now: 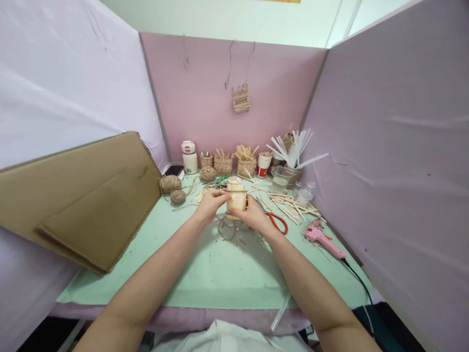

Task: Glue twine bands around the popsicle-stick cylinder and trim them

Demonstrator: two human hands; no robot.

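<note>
A small pale wooden cup (239, 201), sided with flat sticks and banded with twine near its top, is held upright above the middle of the green table. My left hand (211, 206) pinches at its upper left side, near the twine. The fingers of my right hand (252, 213) wrap round its right side and lower front. Loops of twine (227, 230) hang or lie just below the cup. Scissors with red handles (277, 222) rest right beside my right hand.
Twine balls (170, 184) and a cardboard sheet (91, 205) are left. Stick-filled baskets (246, 167), a white bottle (189, 159) and a plastic cup (281, 179) stand at the back. Loose sticks (293, 205) and a pink glue gun (324, 239) lie right. A glue stick (281, 313) crosses the front edge.
</note>
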